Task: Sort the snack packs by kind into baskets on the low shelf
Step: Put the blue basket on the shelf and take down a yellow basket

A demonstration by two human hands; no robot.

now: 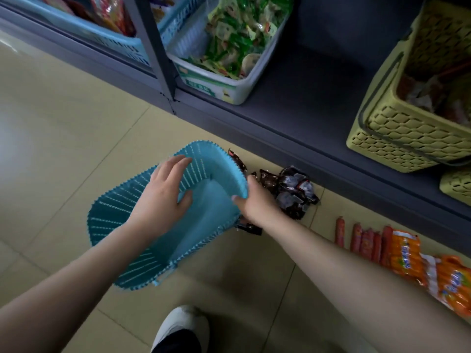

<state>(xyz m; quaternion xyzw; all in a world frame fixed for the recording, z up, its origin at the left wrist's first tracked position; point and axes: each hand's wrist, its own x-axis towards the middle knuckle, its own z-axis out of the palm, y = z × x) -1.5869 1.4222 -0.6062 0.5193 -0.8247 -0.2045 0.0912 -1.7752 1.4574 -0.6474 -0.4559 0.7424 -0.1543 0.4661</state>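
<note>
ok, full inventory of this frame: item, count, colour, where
Blue basket: one, tilted on the floor, empty as far as visible.
Dark snack packs: a small pile, black-red, floor right of the blue basket.
Sausage packs: several, orange-red, floor at right.
White basket: one, green packs inside, on the shelf.
Yellow baskets: two, shelf at right.
Blue shelf baskets: two, far left.
Shoe: one, white, bottom.
Left hand: open, on the basket's wall.
Right hand: grips the basket's rim.
</note>
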